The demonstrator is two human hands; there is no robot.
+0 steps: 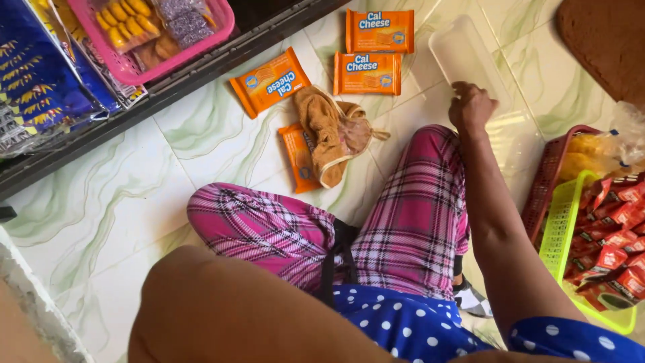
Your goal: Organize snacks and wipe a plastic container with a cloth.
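Four orange biscuit packets (368, 74), one brown cloth (330, 131), one clear tray (470, 57), three baskets (563, 222).

Orange snack packs (363, 72), tan cloth (332, 131), pink basket (158, 33), green basket (571, 228) of seemingly red sachets (615, 235)

Trousers (403, 222): pink plaid fabric is worn, crossed with white, black and darker magenta lines.
Top (403, 323): blue cloth with evenly spaced white polka dots is seen at the bottom edge.
Sleeve (578, 339): the same blue dotted cloth is noted, cut short at the upper arm.
Strap (334, 259): a narrow black band is seen running down over the plaid at the waist.
Right hand (472, 107): bare; no ring, watch or glove is seen.
Forearms: left uncovered.
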